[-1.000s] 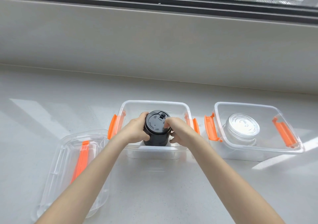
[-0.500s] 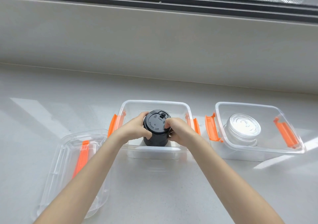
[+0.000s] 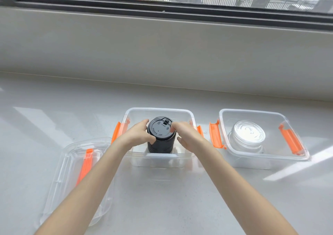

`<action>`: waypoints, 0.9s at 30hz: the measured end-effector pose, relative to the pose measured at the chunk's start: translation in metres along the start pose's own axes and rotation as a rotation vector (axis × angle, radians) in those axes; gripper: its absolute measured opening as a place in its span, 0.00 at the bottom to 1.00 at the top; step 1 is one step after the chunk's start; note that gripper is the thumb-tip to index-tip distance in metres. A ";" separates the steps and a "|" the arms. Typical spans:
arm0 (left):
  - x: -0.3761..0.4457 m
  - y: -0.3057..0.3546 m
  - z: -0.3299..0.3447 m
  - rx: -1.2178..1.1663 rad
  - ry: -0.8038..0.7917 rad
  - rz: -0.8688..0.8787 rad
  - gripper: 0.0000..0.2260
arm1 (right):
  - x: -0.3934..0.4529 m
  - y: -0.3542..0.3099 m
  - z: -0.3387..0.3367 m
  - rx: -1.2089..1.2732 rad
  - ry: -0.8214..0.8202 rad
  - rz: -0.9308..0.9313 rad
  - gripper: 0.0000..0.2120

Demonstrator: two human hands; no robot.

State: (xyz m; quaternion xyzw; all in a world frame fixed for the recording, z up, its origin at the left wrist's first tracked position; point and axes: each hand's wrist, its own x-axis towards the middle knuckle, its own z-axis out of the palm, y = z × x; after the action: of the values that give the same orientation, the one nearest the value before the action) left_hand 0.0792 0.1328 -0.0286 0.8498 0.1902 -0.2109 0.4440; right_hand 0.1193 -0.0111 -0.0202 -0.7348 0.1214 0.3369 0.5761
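A black stack of cup lids [image 3: 161, 141] stands upright inside the middle clear container [image 3: 158, 158], which has orange side latches. My left hand [image 3: 137, 135] holds the stack from the left, thumb curled across its front and fingers behind it. My right hand [image 3: 187, 135] is on its right side, curled fingertips on the top lid's rim and thumb just beside the stack. Whether the stack's bottom touches the container floor is hidden.
To the right stands a second clear container [image 3: 266, 159] with orange latches, holding a stack of clear lids [image 3: 247, 135]. A clear container lid [image 3: 72, 177] with an orange strip lies at the left. Everything sits on a white counter [image 3: 162, 198] below a window wall.
The stack stays in the middle container. Both hands have loosened a little: the left fingers stretch out more and the right thumb has come off the stack's side.
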 end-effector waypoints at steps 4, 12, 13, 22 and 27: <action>-0.024 0.030 0.012 0.120 0.258 0.162 0.32 | -0.011 0.000 -0.019 -0.009 0.008 -0.279 0.19; -0.052 0.097 0.076 -0.272 0.278 0.487 0.10 | -0.048 0.002 -0.129 0.123 0.245 -0.647 0.11; -0.052 0.105 0.088 -0.308 0.229 0.482 0.09 | -0.050 0.004 -0.146 0.114 0.274 -0.633 0.10; -0.002 0.161 0.180 -0.365 -0.023 0.235 0.09 | -0.011 0.053 -0.249 -0.002 0.463 -0.293 0.15; 0.026 0.178 0.205 -0.340 -0.007 0.057 0.19 | 0.015 0.065 -0.263 -0.207 0.410 -0.232 0.20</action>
State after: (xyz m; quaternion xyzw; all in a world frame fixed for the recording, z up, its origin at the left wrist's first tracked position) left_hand 0.1529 -0.1294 -0.0283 0.7669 0.1973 -0.1659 0.5878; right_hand 0.1869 -0.2717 -0.0511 -0.8519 0.1152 0.1230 0.4959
